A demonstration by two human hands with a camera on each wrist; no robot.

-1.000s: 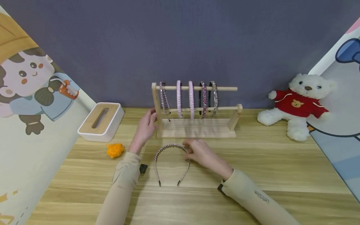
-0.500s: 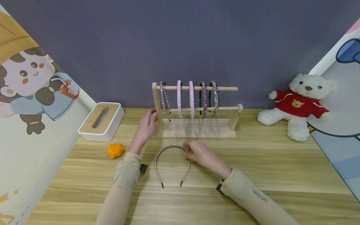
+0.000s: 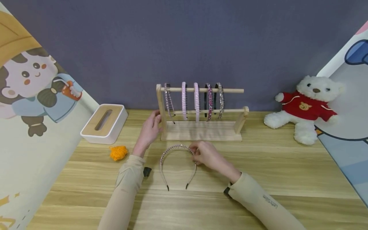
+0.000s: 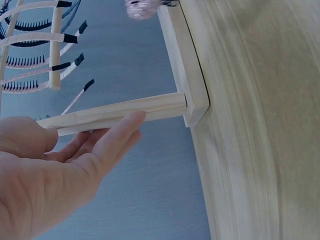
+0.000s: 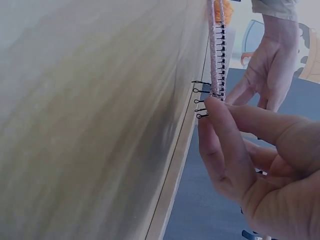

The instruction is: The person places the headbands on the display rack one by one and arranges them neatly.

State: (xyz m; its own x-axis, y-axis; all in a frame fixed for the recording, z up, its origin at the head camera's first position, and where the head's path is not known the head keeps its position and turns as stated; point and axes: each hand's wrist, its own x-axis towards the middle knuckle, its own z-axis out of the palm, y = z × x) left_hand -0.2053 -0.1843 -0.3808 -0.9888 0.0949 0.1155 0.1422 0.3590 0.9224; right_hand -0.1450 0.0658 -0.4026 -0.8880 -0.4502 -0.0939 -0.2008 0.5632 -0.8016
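A thin beaded headband (image 3: 162, 158) with black tips stands out from my right hand (image 3: 207, 156), its open ends toward me in the head view. Thumb and fingertips pinch one side of its arch; in the right wrist view the headband (image 5: 218, 60) shows edge-on, with small black comb teeth. My left hand (image 3: 149, 128) is at the left post of a wooden headband rack (image 3: 201, 135). In the left wrist view its thumb lies over the post (image 4: 120, 111) and its fingers lie along and behind it. Several pink and glittery headbands (image 3: 196, 102) hang over the rack's rods.
To the left are a white tissue box (image 3: 104, 124) with a wooden lid and an orange yarn bundle (image 3: 118, 153). A white teddy bear (image 3: 307, 107) in a red hoodie sits at the right. A dark wall (image 3: 201, 41) rises behind the wooden table (image 3: 258, 166).
My right hand has shifted slightly rightward in the head view with the pinched headband. My left hand stays at the rack's post, and the hanging headbands keep their places.
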